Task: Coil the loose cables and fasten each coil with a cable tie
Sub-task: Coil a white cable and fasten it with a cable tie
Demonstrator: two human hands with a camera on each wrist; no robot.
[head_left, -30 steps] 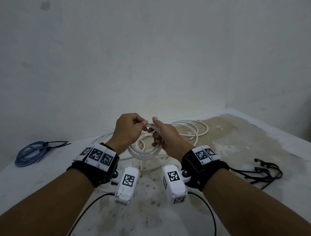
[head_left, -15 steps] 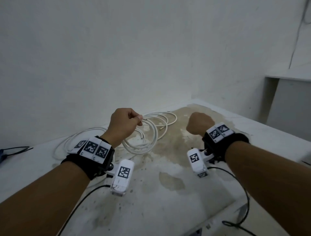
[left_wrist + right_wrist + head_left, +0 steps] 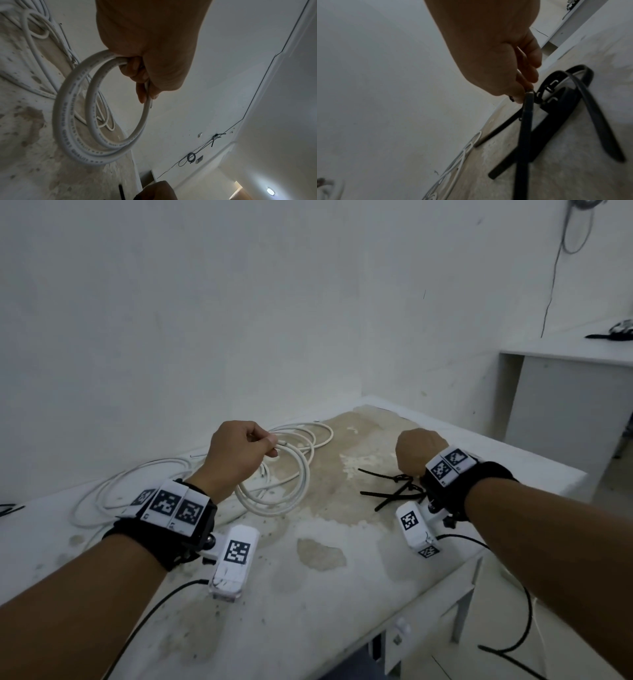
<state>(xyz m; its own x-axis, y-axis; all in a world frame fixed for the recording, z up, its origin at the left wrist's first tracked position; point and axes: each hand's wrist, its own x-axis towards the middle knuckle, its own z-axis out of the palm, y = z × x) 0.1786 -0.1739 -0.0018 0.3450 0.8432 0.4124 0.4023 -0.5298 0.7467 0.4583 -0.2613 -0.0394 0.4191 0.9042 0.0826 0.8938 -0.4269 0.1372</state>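
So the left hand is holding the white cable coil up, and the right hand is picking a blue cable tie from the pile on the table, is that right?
Not quite: the cable tie is black, not blue, as the right wrist view shows. The rest holds: the left hand holds the white cable coil up, and the right hand pinches a tie from the pile on the table.

The right hand (image 3: 419,451) covers the heads of the black cable ties (image 3: 390,491) in the head view. In the right wrist view, one tie (image 3: 524,135) runs off the bottom edge, blurred. Print on the white cable coil (image 3: 68,121) is unreadable.
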